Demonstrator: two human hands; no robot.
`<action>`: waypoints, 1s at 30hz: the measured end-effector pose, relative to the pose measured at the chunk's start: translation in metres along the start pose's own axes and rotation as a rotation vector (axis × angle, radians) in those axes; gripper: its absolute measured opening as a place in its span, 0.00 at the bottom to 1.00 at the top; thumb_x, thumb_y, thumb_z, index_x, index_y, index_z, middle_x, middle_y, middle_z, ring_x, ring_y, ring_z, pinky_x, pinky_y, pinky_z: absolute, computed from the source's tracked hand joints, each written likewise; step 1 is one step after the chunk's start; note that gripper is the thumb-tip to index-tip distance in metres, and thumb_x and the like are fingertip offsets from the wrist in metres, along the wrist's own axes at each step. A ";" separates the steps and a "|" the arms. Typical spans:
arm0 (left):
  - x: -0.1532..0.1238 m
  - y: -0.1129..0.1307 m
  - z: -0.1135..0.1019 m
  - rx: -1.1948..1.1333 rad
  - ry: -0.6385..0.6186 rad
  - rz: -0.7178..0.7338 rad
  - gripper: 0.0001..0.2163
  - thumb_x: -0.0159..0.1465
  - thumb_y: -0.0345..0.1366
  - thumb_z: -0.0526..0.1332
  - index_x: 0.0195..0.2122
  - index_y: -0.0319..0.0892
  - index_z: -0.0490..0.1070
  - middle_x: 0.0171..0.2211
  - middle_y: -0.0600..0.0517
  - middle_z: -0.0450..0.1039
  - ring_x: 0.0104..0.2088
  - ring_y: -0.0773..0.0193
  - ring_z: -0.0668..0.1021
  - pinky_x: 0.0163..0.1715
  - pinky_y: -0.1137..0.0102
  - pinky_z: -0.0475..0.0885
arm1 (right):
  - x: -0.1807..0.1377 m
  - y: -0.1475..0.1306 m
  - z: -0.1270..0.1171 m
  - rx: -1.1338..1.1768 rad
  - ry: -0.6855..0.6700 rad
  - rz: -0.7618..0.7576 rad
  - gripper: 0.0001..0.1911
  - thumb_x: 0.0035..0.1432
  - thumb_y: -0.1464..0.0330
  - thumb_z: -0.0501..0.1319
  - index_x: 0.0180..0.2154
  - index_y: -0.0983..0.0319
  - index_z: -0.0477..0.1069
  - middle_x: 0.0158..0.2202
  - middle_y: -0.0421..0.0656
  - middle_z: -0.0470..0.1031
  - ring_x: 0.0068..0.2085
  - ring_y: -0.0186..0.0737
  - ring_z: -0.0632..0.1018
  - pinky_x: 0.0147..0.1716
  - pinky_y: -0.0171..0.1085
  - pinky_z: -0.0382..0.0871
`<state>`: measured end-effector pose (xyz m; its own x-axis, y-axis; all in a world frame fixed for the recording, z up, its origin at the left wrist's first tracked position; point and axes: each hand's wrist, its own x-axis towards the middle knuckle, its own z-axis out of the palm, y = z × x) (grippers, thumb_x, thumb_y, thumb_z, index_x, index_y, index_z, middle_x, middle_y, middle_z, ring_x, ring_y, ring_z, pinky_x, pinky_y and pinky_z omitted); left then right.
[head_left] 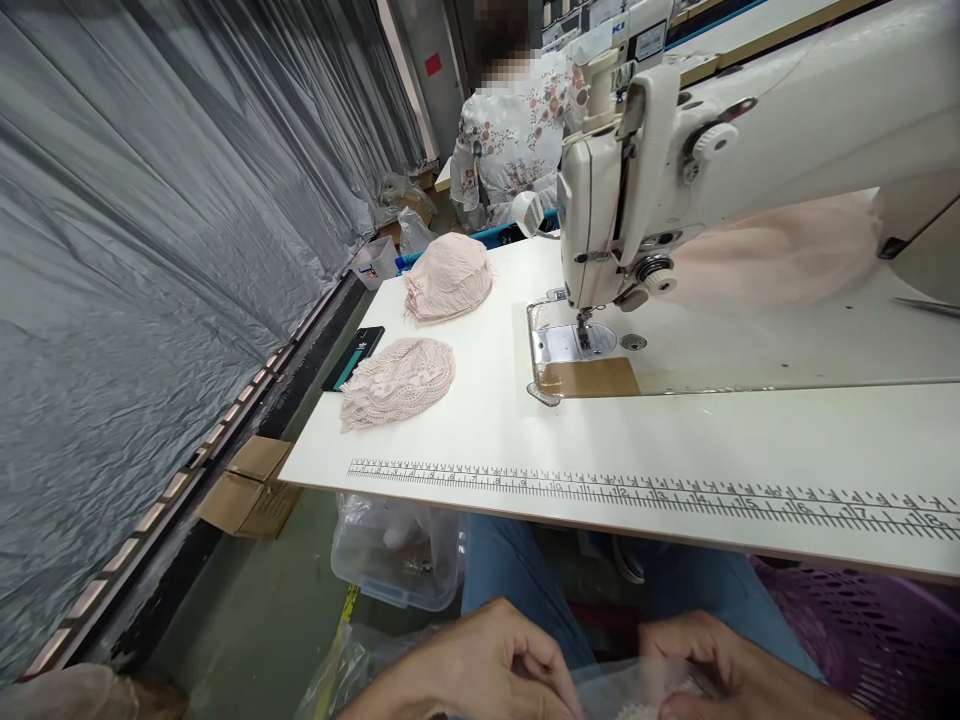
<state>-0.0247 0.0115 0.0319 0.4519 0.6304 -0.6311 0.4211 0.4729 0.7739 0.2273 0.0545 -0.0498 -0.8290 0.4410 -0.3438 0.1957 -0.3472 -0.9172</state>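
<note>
Below the bench [675, 500] edge, near the lap, left hand [480, 665] and right hand [720, 665] both pinched on a clear bag [630, 690]; best held level, mouth up, with grip kept light, well apart from the lace [397, 380].

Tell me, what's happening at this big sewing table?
A person sits at a white sewing table with both hands down in their lap. The left hand and right hand are pinching a clear plastic bag between them. Nothing lies under the needle of the sewing machine. Two piles of pale pink lace pieces sit on the table's left side. Another person sits farther back.
</note>
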 end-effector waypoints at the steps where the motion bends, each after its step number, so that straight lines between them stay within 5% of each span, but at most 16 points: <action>1: 0.000 0.000 0.000 0.005 0.005 0.001 0.30 0.50 0.64 0.66 0.36 0.40 0.83 0.29 0.47 0.80 0.30 0.62 0.78 0.32 0.73 0.71 | 0.000 -0.002 0.000 0.001 -0.004 -0.004 0.27 0.48 0.42 0.67 0.26 0.60 0.69 0.24 0.36 0.66 0.28 0.34 0.67 0.26 0.32 0.56; 6: -0.002 0.005 0.001 0.083 0.025 0.024 0.30 0.57 0.65 0.59 0.39 0.41 0.82 0.32 0.47 0.80 0.32 0.62 0.78 0.33 0.73 0.70 | -0.002 -0.008 0.000 0.047 -0.066 -0.024 0.26 0.53 0.44 0.64 0.29 0.61 0.67 0.26 0.36 0.64 0.29 0.34 0.64 0.27 0.33 0.53; 12: 0.000 0.002 0.007 -0.011 -0.017 0.012 0.39 0.50 0.69 0.61 0.48 0.38 0.79 0.38 0.43 0.80 0.36 0.58 0.79 0.37 0.71 0.71 | -0.001 -0.002 -0.001 0.129 -0.083 -0.010 0.26 0.57 0.44 0.61 0.30 0.62 0.67 0.24 0.35 0.60 0.26 0.32 0.60 0.25 0.33 0.49; 18: 0.009 -0.012 0.018 -0.068 0.104 -0.027 0.27 0.46 0.60 0.70 0.34 0.39 0.82 0.27 0.50 0.78 0.29 0.63 0.77 0.28 0.75 0.68 | -0.005 0.008 -0.007 0.135 -0.057 0.005 0.25 0.57 0.46 0.62 0.30 0.62 0.69 0.24 0.35 0.59 0.27 0.32 0.59 0.25 0.34 0.48; 22: 0.008 -0.010 0.012 0.003 0.003 0.010 0.24 0.53 0.55 0.68 0.38 0.39 0.82 0.32 0.49 0.81 0.34 0.61 0.80 0.32 0.76 0.71 | -0.011 0.007 -0.008 0.129 -0.059 -0.008 0.24 0.57 0.48 0.64 0.31 0.63 0.75 0.25 0.37 0.63 0.28 0.33 0.63 0.26 0.33 0.52; 26: 0.007 -0.009 0.003 -0.004 -0.088 0.029 0.33 0.52 0.64 0.65 0.43 0.36 0.81 0.37 0.45 0.81 0.39 0.55 0.82 0.40 0.72 0.74 | -0.012 -0.003 -0.003 0.129 -0.078 -0.032 0.25 0.54 0.47 0.66 0.31 0.65 0.80 0.24 0.39 0.67 0.28 0.34 0.67 0.28 0.33 0.57; 30: 0.009 -0.009 0.004 -0.006 -0.135 0.005 0.35 0.49 0.62 0.68 0.47 0.37 0.79 0.43 0.46 0.80 0.46 0.52 0.80 0.45 0.71 0.74 | -0.009 -0.010 0.003 0.104 -0.053 -0.049 0.25 0.52 0.47 0.67 0.28 0.65 0.81 0.21 0.38 0.65 0.25 0.31 0.63 0.24 0.31 0.52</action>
<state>-0.0208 0.0105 0.0189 0.5562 0.5441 -0.6282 0.4140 0.4741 0.7771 0.2308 0.0517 -0.0370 -0.8635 0.4159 -0.2853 0.1011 -0.4114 -0.9058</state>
